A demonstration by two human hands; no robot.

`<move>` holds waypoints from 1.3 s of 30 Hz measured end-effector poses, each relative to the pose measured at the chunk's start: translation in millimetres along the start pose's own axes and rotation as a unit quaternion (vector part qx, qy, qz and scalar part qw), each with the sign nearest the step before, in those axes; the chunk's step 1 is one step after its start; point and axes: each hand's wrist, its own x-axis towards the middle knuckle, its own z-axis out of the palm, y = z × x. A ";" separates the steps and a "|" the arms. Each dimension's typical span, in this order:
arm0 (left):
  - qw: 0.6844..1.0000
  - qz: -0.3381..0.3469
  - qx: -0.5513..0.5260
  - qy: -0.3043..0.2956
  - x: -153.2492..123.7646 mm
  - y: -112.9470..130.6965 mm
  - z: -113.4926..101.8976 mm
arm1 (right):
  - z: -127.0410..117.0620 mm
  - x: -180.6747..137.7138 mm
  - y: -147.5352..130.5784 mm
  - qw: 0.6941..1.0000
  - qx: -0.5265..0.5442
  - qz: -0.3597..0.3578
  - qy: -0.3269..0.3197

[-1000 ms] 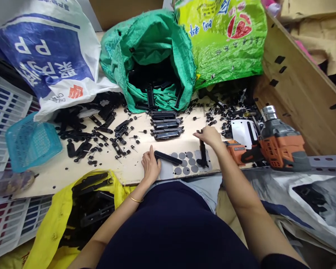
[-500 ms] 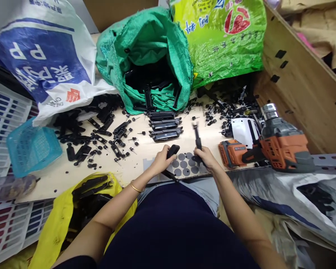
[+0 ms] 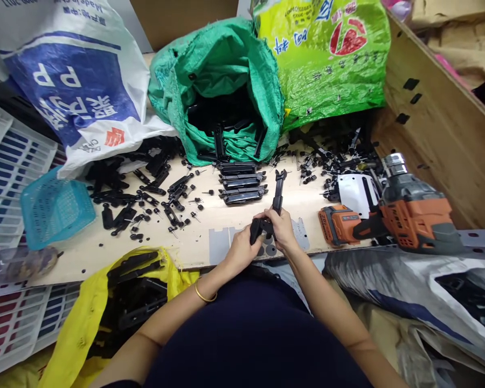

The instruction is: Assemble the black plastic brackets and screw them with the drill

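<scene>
My left hand and my right hand are together at the near edge of the wooden bench, just above a grey plate with dark round pads. The left hand grips a short black plastic bar. The right hand holds a long black plastic arm that sticks up and away from me. The two parts meet between my hands. A stack of three assembled black bars lies just beyond.
Loose black parts and small pins litter the bench's left and back right. An open green sack of black parts stands behind, with a white-blue sack and lime sack. An orange cordless driver lies right; a teal basket left.
Both hands lifted their black parts off the bench and drew together toward me. The bar and the arm, apart a second ago, now meet between my hands.
</scene>
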 end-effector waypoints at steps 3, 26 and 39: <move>0.999 0.028 0.043 -0.005 -5.6 -1.1 1.2 | 0.1 -2.3 3.6 0.999 -0.022 0.023 -0.026; 0.967 0.026 0.238 -0.087 9.4 8.0 -3.5 | -2.6 5.3 16.0 0.997 0.074 0.000 0.018; 0.919 0.237 0.307 -0.072 46.6 -56.4 -33.6 | -77.7 8.0 20.6 0.848 -0.497 -0.147 -0.115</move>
